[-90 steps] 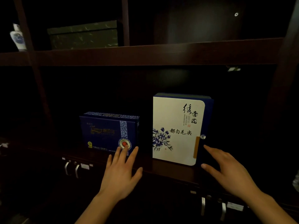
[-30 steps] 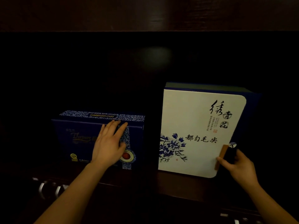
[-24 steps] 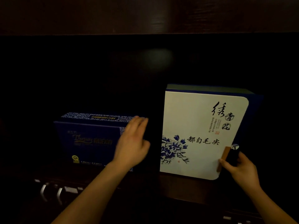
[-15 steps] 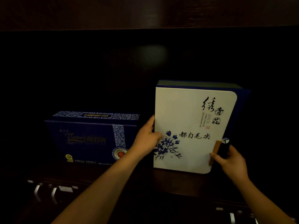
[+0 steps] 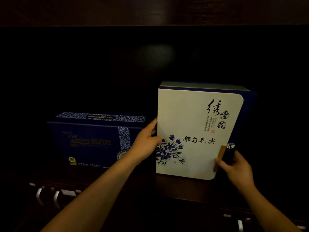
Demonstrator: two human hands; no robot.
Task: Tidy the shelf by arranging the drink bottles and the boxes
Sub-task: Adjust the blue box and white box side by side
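A tall white box (image 5: 192, 114) with blue flowers and black calligraphy stands upright on the dark wooden shelf (image 5: 175, 186), right of centre. My left hand (image 5: 145, 144) grips its left edge, thumb on the front. My right hand (image 5: 235, 168) holds its lower right side by the tan clasp. A lower dark blue box (image 5: 90, 139) with patterned trim stands to the left, a narrow gap apart from the white box. No drink bottles are in view.
The shelf recess behind the boxes is dark and deep. A wooden board (image 5: 150, 10) spans overhead. Metal drawer handles (image 5: 48, 196) show below the shelf edge at left, and more handles (image 5: 240, 223) at lower right.
My left hand left the blue box and moved right onto the white box's left edge. My right hand stays on the white box's lower right side. The view has come closer.
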